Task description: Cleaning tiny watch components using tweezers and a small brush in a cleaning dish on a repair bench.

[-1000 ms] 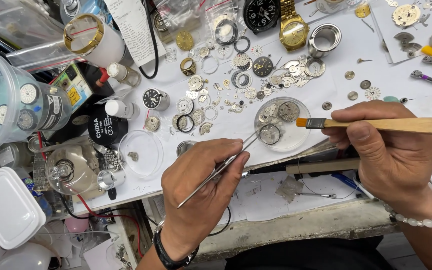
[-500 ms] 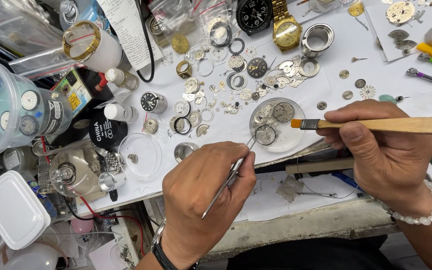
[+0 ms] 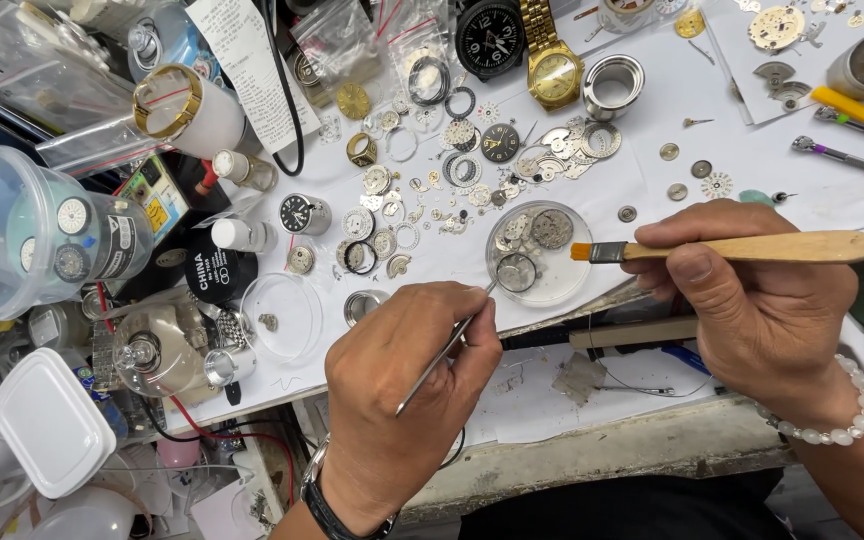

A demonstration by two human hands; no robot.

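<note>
My left hand (image 3: 402, 390) grips metal tweezers (image 3: 444, 352), their tips reaching the rim of a small clear glass dish (image 3: 570, 283). The dish holds a few round watch movements (image 3: 552, 228). My right hand (image 3: 752, 300) holds a wooden-handled brush (image 3: 742, 248) level, its orange bristles hovering over the dish's right edge. A black band sits on my left wrist and a white bead bracelet (image 3: 847, 400) on my right.
Several loose watch gears, dials and rings (image 3: 452, 170) lie scattered on the white bench. A black-faced watch (image 3: 490, 38) and gold watch (image 3: 552, 72) lie at the back. An empty clear dish (image 3: 282, 315) and a plastic tub (image 3: 22, 230) stand on the left.
My left hand has drawn back slightly and the tweezers point more steeply toward the dish. The brush has stayed over the dish's right rim.
</note>
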